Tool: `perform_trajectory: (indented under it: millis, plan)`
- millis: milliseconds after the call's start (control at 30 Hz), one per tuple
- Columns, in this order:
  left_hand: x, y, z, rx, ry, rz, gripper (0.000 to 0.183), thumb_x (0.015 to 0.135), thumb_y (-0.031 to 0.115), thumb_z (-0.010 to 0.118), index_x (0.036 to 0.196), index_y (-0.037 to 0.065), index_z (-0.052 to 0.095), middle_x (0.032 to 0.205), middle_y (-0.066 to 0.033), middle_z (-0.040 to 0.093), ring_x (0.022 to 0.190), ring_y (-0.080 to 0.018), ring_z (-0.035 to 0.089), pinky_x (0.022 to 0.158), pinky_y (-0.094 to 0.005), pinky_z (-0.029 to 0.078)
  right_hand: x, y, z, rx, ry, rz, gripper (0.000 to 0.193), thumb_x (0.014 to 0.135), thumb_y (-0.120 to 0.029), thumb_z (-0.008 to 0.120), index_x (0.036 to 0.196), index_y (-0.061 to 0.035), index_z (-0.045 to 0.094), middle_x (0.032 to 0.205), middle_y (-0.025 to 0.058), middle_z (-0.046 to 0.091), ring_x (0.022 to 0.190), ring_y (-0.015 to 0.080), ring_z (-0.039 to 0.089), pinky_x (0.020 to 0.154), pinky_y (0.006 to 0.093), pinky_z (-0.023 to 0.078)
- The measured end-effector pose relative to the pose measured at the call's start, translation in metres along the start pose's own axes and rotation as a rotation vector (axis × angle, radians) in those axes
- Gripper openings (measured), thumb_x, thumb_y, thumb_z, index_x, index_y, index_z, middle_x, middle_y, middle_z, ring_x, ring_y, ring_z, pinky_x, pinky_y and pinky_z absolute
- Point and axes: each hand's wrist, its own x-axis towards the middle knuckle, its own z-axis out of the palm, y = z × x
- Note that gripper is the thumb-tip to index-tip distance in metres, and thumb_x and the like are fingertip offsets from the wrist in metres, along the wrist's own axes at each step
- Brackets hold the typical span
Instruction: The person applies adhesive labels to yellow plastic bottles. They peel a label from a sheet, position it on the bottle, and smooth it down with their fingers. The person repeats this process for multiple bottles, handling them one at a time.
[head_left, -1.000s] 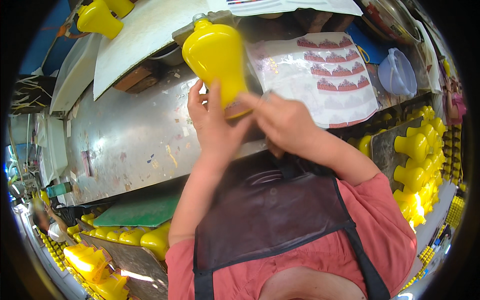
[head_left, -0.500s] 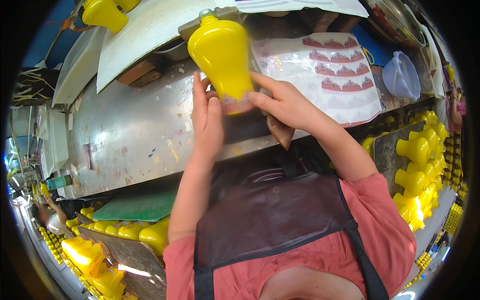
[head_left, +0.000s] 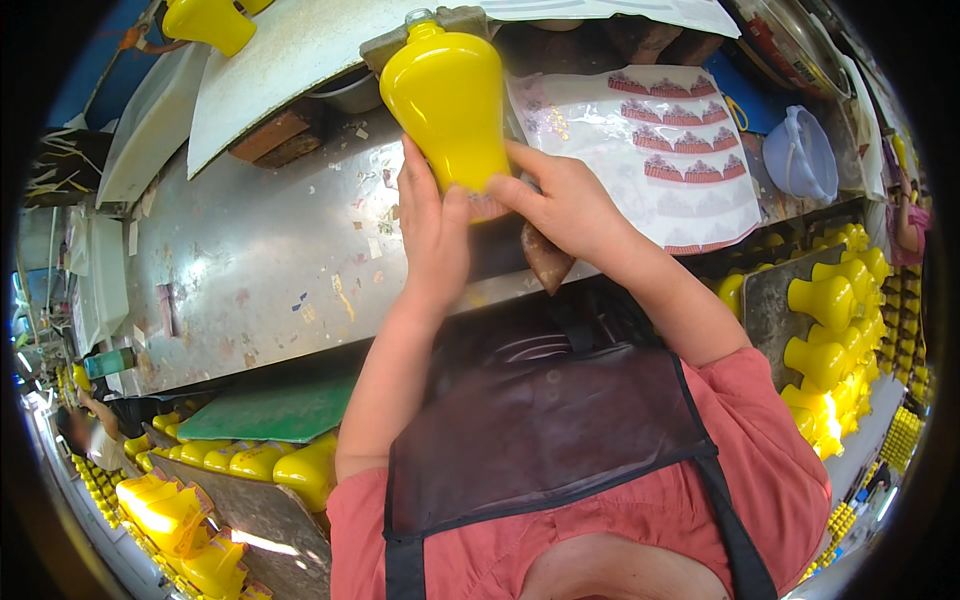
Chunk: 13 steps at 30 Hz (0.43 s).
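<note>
A glossy yellow bottle, narrow at the neck and wide at the shoulder, lies with its neck away from me against a worn stand. Around its foot runs a pinkish patterned decal band, partly covered by my fingers. My left hand cups the foot from the left, thumb pressed on the band. From the right, my right hand grips the foot, with thumb and forefinger against it. A brown wedge-shaped piece sits just below my right hand.
A decal sheet with rows of pink motifs lies to the right on the metal table. Beyond it stands a pale blue bucket. White boards rest at the back. Several yellow bottles crowd racks on both sides; a person is far left.
My left hand has moved right and slightly up around the foot, now covering more of the band. Its thumb has come closer to my right thumb.
</note>
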Motion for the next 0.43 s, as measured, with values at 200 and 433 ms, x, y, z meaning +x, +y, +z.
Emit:
perform_trajectory:
  millis: [200, 433]
  plan:
    - [-0.004, 0.004, -0.003, -0.214, 0.021, -0.029, 0.075, 0.101, 0.029, 0.044, 0.161, -0.004, 0.015, 0.156, -0.0266, 0.034, 0.143, -0.0405, 0.036, 0.120, -0.0454, 0.027, -0.003, -0.005, -0.003, -0.041, -0.050, 0.052, 0.050, 0.098, -0.034, 0.059, 0.141, -0.0079, 0.056, 0.106, 0.0192, 0.072, 0.097, 0.0309, 0.068, 0.087, 0.0384, 0.052]
    - [0.001, -0.006, 0.002, -0.009, 0.015, -0.022, 0.072, 0.107, 0.038, 0.040, 0.162, 0.000, 0.015, 0.158, -0.0194, 0.033, 0.144, -0.0385, 0.037, 0.121, -0.0452, 0.026, 0.000, 0.009, -0.009, 0.078, -0.171, 0.020, 0.056, 0.102, -0.028, 0.059, 0.153, -0.0083, 0.046, 0.127, 0.0120, 0.067, 0.115, 0.0159, 0.060, 0.100, 0.0282, 0.047]
